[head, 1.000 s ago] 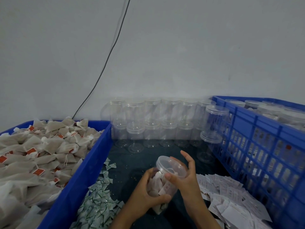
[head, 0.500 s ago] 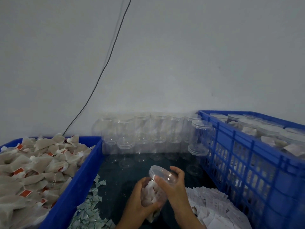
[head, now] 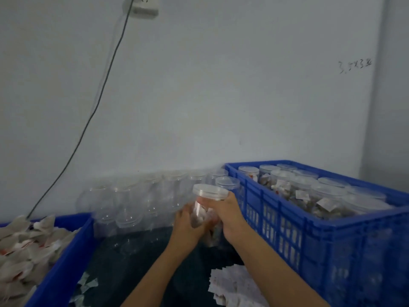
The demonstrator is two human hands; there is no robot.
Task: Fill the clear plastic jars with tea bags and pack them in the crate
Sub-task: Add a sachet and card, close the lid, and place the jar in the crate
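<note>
A clear plastic jar (head: 202,212) filled with tea bags, its lid (head: 210,191) on, is held upright above the dark table. My left hand (head: 188,224) grips its body from the left. My right hand (head: 228,213) grips it from the right just under the lid. The jar hangs left of the blue crate (head: 309,231), which holds several filled, lidded jars (head: 309,191). Rows of empty clear jars (head: 141,200) stand stacked against the wall. Loose tea bags (head: 28,247) fill a blue bin at the left.
A pile of white paper labels (head: 234,284) lies on the table near my right forearm. Small green-white sachets (head: 86,286) lie beside the left bin's wall (head: 64,267). A black cable (head: 97,103) runs down the wall from a socket.
Both hands have lifted the filled jar and carried it right, toward the crate. The view has swung up and right, showing more of the crate's inside.
</note>
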